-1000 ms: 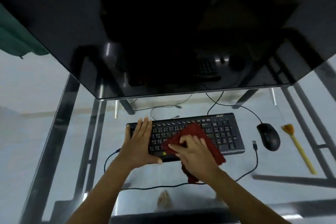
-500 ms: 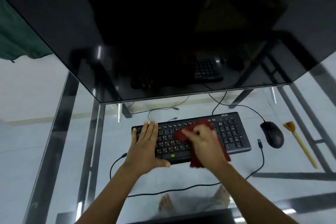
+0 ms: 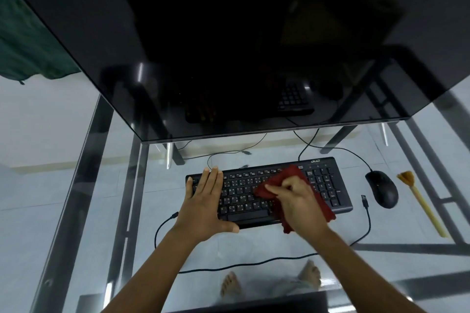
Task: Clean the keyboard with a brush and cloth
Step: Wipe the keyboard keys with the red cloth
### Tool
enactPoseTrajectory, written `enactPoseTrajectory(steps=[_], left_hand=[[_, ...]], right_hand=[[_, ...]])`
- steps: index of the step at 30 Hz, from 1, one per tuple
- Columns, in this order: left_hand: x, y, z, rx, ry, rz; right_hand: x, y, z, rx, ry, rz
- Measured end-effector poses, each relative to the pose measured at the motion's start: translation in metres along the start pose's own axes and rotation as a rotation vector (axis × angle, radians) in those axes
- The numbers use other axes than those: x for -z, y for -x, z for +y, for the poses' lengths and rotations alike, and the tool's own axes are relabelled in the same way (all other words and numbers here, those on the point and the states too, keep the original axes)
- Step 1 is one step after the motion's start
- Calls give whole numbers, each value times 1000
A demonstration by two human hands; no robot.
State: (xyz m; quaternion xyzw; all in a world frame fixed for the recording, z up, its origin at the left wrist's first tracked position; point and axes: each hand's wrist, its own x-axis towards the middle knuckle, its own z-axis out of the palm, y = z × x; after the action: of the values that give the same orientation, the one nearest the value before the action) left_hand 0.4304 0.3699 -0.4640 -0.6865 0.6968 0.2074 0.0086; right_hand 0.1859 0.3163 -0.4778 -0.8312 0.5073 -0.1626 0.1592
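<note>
Two hands engaged: left hand (image 3: 203, 201) lies flat, pinning the left end of the keyboard (image 3: 325, 185); right hand (image 3: 297, 201) grips the cloth (image 3: 288, 175) mid-keyboard. Wipe along rows, lightly.

two bare forearms (image 3: 162, 259), bare feet (image 3: 230, 287), pale grey trouser hems (image 3: 286, 287)

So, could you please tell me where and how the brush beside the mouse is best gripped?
Probably pinch the brush at mid-handle from above: it lies flat on the glass table, bristles at the far end, apart from the mouse.
</note>
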Motion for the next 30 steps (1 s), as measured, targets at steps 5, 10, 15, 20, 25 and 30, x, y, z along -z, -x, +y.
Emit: enactPoseTrajectory(steps=[5, 10, 15, 20, 25, 30], left_hand=[[1, -1, 1, -6, -24, -5], [3, 1, 1, -13, -10, -8], [1, 0, 0, -12, -6, 2], [0, 0, -2, -13, 2, 14], [-1, -1, -1, -2, -11, 12], [0, -2, 0, -5, -17, 3]], right_hand=[[-27, 16, -61, 320, -145, -172], [4, -15, -10, -258, -69, 176], [-43, -7, -77, -16, -60, 47], [-14, -31, -26, -178, 57, 71], [-20, -34, -45, -249, 3, 89], [-19, -38, -40, 42, 54, 24]])
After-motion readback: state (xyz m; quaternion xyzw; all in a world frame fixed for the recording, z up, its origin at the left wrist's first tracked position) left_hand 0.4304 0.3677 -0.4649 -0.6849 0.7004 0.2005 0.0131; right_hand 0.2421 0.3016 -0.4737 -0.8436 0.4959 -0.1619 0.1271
